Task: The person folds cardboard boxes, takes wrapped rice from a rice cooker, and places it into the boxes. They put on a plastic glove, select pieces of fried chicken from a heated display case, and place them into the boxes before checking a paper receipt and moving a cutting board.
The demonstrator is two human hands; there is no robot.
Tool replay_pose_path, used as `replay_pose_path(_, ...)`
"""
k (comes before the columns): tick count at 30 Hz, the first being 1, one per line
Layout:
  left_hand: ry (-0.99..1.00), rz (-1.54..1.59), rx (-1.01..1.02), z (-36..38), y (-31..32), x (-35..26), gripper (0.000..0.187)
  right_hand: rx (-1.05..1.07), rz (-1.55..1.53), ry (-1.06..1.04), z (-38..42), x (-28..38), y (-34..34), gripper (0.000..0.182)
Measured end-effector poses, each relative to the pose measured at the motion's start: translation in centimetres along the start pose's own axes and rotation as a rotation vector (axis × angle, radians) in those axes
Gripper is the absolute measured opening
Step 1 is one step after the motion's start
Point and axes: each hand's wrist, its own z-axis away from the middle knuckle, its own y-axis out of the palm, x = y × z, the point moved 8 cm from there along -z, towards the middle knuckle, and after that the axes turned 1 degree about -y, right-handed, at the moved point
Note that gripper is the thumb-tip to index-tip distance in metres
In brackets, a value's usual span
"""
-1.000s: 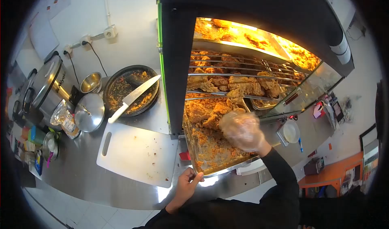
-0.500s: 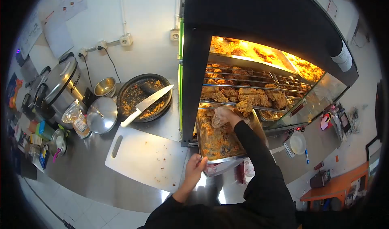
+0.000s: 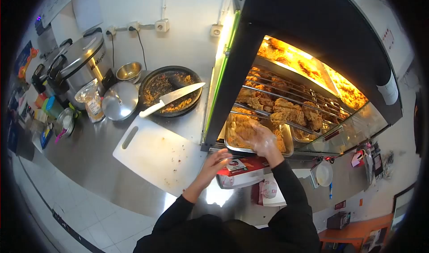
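Note:
My right hand (image 3: 262, 142), in a clear plastic glove, is over the metal tray (image 3: 286, 136) on the bottom level of the lit display cabinet (image 3: 237, 83). Its fingers stretch flat toward the back of the tray, over fried crumbs and pieces. Just outside the cabinet, my left hand (image 3: 213, 164) has its fingers apart and nothing in them. Beside it, below the tray, is a red and white printed box (image 3: 245, 169). Pieces of fried chicken (image 3: 288, 111) lie on the wire rack above my right hand.
A white cutting board (image 3: 158, 154) with crumbs lies on the steel counter to the left. Behind it, a knife (image 3: 176, 97) rests across a black stone mortar (image 3: 149, 94). A pot lid (image 3: 120, 102), a steel bowl (image 3: 128, 72) and large cookers (image 3: 85, 58) stand further left.
The tray has slid deeper into the cabinet, uncovering the red and white box. My left hand has let go of the tray's front rim, and my right hand's fingers have straightened.

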Motion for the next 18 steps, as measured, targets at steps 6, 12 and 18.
replay_pose_path(6,-0.103,-0.334,0.039,2.6,-10.6,-4.0,0.026,-0.086,0.07,0.015,4.4,-0.4,-0.9,0.041)
replay_pose_path(12,0.485,-1.45,-0.633,-3.9,-28.6,-14.3,0.043,-0.128,-0.055,-0.289,10.0,-3.2,2.7,0.049)
replay_pose_path(18,0.396,-1.934,-0.496,-9.9,-33.0,-12.8,0.042,-0.004,-0.27,-0.178,7.4,-13.5,11.2,0.047)
